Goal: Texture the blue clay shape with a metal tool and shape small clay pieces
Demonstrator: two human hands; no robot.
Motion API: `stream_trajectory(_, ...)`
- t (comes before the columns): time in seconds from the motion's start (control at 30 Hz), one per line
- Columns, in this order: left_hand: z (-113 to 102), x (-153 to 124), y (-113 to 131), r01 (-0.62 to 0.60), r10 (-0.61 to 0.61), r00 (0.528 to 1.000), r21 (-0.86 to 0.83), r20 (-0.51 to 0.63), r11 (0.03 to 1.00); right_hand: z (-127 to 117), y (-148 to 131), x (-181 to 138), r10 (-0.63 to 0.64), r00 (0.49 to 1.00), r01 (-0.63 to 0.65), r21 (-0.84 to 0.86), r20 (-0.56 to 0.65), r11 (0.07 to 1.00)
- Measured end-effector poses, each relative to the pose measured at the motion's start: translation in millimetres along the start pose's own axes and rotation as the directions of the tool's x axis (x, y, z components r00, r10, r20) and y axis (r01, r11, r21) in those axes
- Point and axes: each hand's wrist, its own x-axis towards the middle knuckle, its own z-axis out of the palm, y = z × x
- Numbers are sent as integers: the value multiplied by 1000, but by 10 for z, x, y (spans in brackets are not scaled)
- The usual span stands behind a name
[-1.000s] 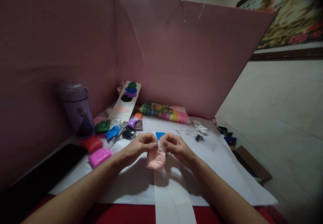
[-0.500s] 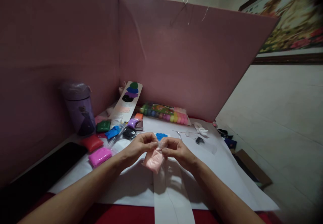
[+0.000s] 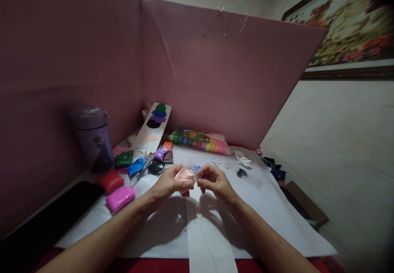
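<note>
My left hand (image 3: 168,182) is closed around a small packet of peach-pink clay (image 3: 184,177), with the thumb across its front. Just to the right, my right hand (image 3: 215,181) is pinched beside the packet's end; whatever lies between its fingertips is too small to make out. Beneath both hands runs a long white card strip (image 3: 209,236) with a thin line down it. A patch of blue clay (image 3: 194,168) shows partly behind the fingers at the strip's far end.
Left lie clay packets in pink (image 3: 120,199), red (image 3: 110,180), green (image 3: 123,159), blue (image 3: 135,166) and black (image 3: 156,167), beside a purple tumbler (image 3: 94,141). A card with colored clay patches (image 3: 153,127) leans behind. A multicolored clay pack (image 3: 200,141) lies at the back; crumpled tissue (image 3: 242,159) is right.
The peach packet has turned upward into my left palm from hanging below the fingers. My right fingertips have shifted to its end. The view has tilted slightly.
</note>
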Motion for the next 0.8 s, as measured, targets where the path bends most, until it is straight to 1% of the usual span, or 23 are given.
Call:
stream_trajectory(0.13, -5, 13, -2, 22, -22, 1000, 2, -14, 1000, -20, -4, -2, 67, 997, -66, -21, 39, 998)
stream_trajectory(0.27, -6, 23, -20, 30, -30, 999, 1, -25, 1000, -24, 4, -2, 66, 997, -66, -18, 27, 998)
stream_trajectory(0.47, 0, 27, -43, -3, 3, 1000, 2, -29, 1000, -23, 16, 2, 56, 998, -56, -6, -5, 998)
stream_trajectory(0.67, 44, 15, -6, 19, -16, 997, 45, -75, 999, -26, 36, -3, 116, 993, -116, 5, 22, 993)
stream_trajectory(0.8, 50, 15, 0, 24, -17, 995, 69, -99, 997, -9, 36, -9, 113, 993, -113, 11, 23, 993)
